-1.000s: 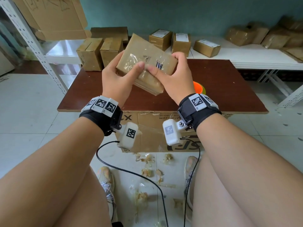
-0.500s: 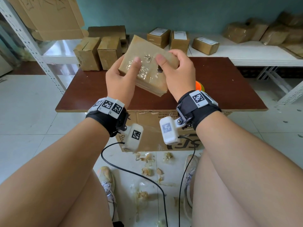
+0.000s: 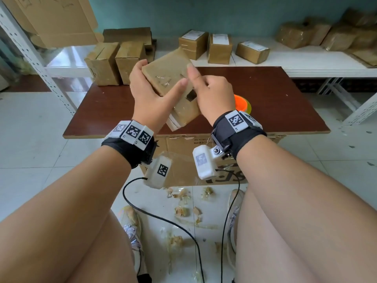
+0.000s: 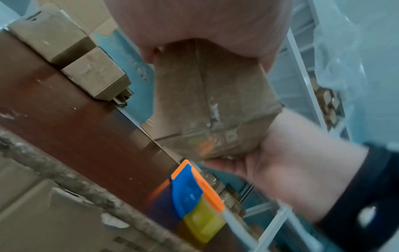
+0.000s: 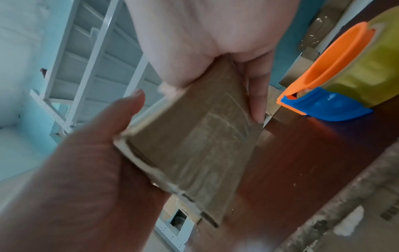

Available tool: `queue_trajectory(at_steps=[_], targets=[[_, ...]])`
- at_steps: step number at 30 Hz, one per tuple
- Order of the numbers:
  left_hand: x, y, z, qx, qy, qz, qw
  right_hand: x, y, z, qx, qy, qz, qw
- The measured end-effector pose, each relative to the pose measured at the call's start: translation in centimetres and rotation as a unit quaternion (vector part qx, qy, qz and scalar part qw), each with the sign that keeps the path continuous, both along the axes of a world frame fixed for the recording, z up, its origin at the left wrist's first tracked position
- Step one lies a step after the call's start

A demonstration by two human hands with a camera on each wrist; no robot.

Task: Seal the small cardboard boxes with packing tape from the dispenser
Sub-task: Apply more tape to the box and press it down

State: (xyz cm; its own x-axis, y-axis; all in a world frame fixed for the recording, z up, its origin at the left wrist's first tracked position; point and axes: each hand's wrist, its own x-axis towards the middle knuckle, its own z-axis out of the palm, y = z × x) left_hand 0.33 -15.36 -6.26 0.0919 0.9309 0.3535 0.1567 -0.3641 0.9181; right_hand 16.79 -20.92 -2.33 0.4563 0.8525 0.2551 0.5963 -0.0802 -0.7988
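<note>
1. Both hands have the small cardboard box (image 3: 165, 78) up in the air over the brown table (image 3: 265, 94), tilted on a slant, not touching the tabletop at all.
2. Left hand (image 3: 150, 94) is wrapped round the box's left side, fingers behind it, thumb laid across the shiny taped face.
3. Right hand (image 3: 212, 92) grips the right side, thumb sticking up along the top edge, fingers tucked underneath.
4. The tape dispenser (image 3: 242, 104), orange and blue with a yellowish roll, sits on the table just behind the right wrist, nobody's touching it.
5. Two more cardboard boxes (image 3: 116, 63) stand at the table's far left corner.
6. Labelled parcels (image 3: 219, 49) sit on the white shelf (image 3: 306, 62) behind.
7. Tape scraps (image 3: 183, 209) all over the floor between the shoes.
</note>
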Motion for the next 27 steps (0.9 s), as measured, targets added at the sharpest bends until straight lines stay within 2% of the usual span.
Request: queue_trajectory(at_steps=[3, 6, 11, 14, 17, 19, 21, 23, 27], targets=[[0.0, 0.3, 0.0, -0.072, -0.024, -0.039, 0.996, 0.3, 0.3, 0.0, 0.011, -0.011, -0.025, 1.000], [0.3, 0.0, 0.1, -0.092, -0.041, -0.067, 0.993, -0.3, 0.2, -0.1, -0.014, -0.063, 0.004, 0.998], [0.0, 0.1, -0.1, -0.129, -0.054, -0.017, 0.990, -0.3, 0.4, -0.3, -0.020, -0.104, 0.022, 0.994], [-0.1, -0.4, -0.1, -0.138, -0.082, -0.015, 0.987, -0.5, 0.6, -0.4, -0.035, -0.131, 0.025, 0.991], [-0.3, -0.1, 0.5, -0.148, -0.063, 0.051, 0.986, -1.4, 0.4, -1.0, -0.062, -0.113, 0.053, 0.990], [-0.7, 0.5, 1.2, -0.201, -0.073, 0.098, 0.972, -2.1, 0.1, -1.2, -0.078, -0.132, 0.076, 0.985], [-1.0, 1.1, 1.5, -0.287, -0.089, 0.130, 0.945, -2.1, 0.2, -1.3, -0.091, -0.128, 0.087, 0.984], [-1.2, 1.0, 1.1, -0.311, -0.083, 0.084, 0.943, -1.8, 0.7, -1.6, -0.090, -0.106, 0.084, 0.987], [-1.1, 1.1, -0.6, -0.228, -0.017, -0.077, 0.971, -0.8, 2.0, -2.2, -0.126, -0.092, 0.042, 0.987]])
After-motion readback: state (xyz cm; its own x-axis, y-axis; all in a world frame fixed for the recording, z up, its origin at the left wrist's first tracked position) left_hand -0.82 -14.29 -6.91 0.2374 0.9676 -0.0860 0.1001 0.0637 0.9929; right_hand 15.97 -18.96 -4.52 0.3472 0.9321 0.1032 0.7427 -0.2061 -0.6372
